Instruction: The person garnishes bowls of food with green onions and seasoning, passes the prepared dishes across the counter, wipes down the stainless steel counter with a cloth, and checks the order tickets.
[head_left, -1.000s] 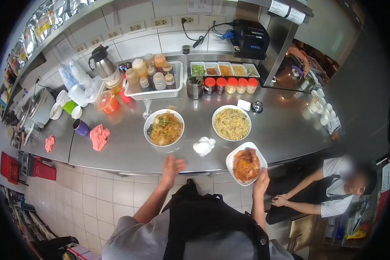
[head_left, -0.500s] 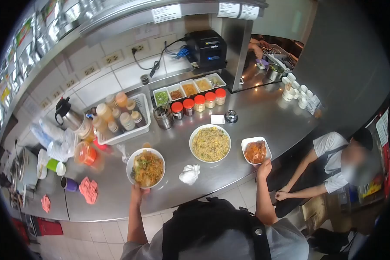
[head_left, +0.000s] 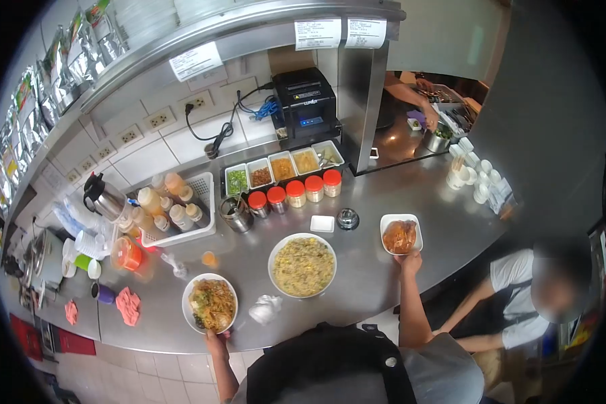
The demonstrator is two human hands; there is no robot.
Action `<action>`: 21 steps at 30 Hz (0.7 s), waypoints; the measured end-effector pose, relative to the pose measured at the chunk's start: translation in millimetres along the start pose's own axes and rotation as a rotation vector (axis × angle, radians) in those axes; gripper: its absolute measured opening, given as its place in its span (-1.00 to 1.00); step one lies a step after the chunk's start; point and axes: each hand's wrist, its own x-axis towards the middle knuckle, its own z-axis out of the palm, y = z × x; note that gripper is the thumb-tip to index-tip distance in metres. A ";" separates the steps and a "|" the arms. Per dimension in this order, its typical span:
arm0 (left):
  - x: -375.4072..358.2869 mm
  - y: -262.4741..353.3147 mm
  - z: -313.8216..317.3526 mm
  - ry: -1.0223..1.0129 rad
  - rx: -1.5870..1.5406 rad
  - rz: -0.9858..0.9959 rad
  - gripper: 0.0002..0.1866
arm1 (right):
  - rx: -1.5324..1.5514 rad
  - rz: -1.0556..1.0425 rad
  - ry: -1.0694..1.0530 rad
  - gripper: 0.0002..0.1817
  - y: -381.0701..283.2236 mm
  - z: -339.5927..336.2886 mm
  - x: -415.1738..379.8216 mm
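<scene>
My left hand (head_left: pixel 217 341) grips the near rim of a round white bowl (head_left: pixel 210 303) of browned, noodle-like food with green bits, close to the counter's front edge. At the right, my right hand (head_left: pixel 408 261) holds the near edge of a square white bowl (head_left: pixel 402 234) with orange-brown food in it. Between my hands, a larger round white bowl of fried rice (head_left: pixel 303 264) stands on the steel counter. A crumpled white tissue (head_left: pixel 265 309) lies between the fried rice and the left bowl. Fingers under both held bowls are partly hidden.
Red-lidded jars (head_left: pixel 295 193), a call bell (head_left: pixel 348 219) and a small white dish (head_left: pixel 322 223) stand behind the fried rice. A white basket of bottles (head_left: pixel 205 225) is at left. White cups (head_left: pixel 481 176) stand far right. A co-worker (head_left: pixel 512 289) is at the right.
My right hand and the square bowl have moved farther over the counter, past the bell's right side. The left bowl sits slightly nearer the front edge. My view has shifted.
</scene>
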 end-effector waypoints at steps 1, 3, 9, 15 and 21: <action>-8.1 -4.8 4.9 0.022 -0.001 0.008 -0.66 | 0.025 0.016 -0.048 -0.46 -3.0 3.4 11.7; -26.7 -15.1 10.5 0.073 -0.004 0.016 -0.68 | 0.004 0.021 -0.124 -0.46 -9.6 7.9 31.8; -40.2 -17.7 20.3 0.009 0.089 0.021 -0.65 | -0.103 0.166 -0.281 -0.52 -37.1 -4.4 33.2; -46.5 0.5 15.3 -0.128 -0.021 -0.124 -0.52 | -0.011 -0.323 0.240 -0.72 -38.7 -88.3 7.5; -35.1 13.3 6.1 -0.306 0.091 -0.167 -0.45 | 0.183 -0.106 0.482 -0.83 34.9 -168.6 -22.8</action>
